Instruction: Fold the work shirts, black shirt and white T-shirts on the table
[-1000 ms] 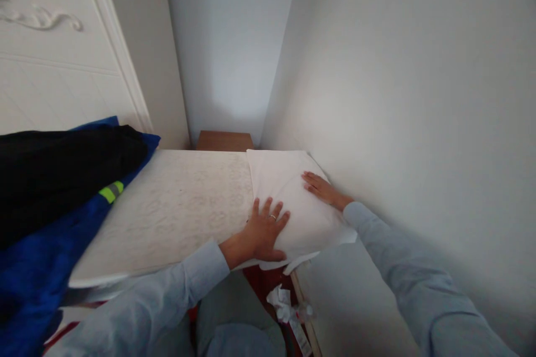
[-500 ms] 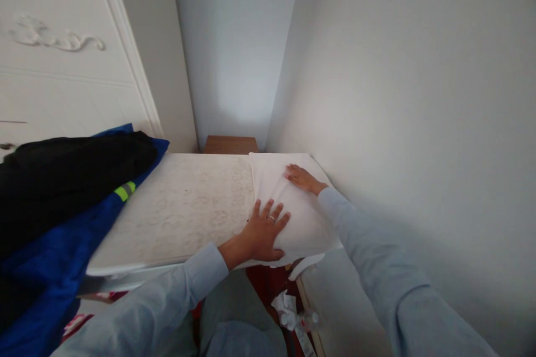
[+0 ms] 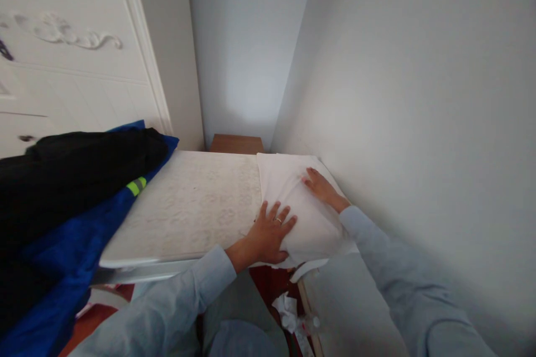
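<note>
A white cloth lies over the right end of a long, narrow board with a faintly patterned, stained pale cover. My left hand, wearing a ring, presses down with spread fingers at the cloth's near left edge. Farther back and to the right, my right hand rests on the same cloth with its fingers stretched out. Light creases run through the fabric between the two hands.
Black and blue clothing with a reflective stripe covers the board's left end. A white cabinet stands behind it. The wall runs close along the right. Crumpled white paper lies below, and a brown wooden surface shows behind.
My right hand has slid right across the cloth. My left hand stays pressed at about the same place on it. The whole view has shifted slightly.
</note>
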`<move>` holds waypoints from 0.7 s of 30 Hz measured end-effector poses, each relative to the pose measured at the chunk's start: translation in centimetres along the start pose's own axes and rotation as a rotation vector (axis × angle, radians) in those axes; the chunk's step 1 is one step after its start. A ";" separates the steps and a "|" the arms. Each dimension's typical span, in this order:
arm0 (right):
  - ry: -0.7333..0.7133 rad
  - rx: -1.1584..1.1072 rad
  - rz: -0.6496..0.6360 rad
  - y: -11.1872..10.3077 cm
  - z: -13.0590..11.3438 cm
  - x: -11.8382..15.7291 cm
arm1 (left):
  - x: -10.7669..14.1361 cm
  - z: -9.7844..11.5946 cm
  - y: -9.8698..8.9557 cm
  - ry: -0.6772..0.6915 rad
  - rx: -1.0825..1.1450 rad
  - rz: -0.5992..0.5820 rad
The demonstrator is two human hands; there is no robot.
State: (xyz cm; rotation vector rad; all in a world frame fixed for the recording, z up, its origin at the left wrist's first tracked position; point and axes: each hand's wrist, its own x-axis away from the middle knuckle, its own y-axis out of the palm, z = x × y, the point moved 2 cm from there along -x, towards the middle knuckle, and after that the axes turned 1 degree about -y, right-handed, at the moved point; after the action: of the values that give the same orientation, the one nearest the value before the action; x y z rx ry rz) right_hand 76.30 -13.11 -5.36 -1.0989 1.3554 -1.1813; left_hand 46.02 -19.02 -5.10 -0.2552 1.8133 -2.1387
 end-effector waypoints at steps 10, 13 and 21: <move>0.074 0.003 0.089 0.4 1.8 14.9 | -0.1 0.0 0.1 -0.013 -0.039 -0.013; 0.188 -0.005 0.162 0.3 3.5 16.9 | -0.1 -0.1 0.3 -0.014 -0.056 -0.012; 0.184 -0.326 0.511 3.8 -4.0 23.4 | 0.1 -0.4 0.6 0.142 0.027 0.031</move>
State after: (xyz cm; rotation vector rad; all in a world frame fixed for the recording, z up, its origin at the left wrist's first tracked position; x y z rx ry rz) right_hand 69.93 -35.45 -11.61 -0.7982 1.8829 -0.7110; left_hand 45.87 -18.76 -5.75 -0.0689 1.8500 -2.2085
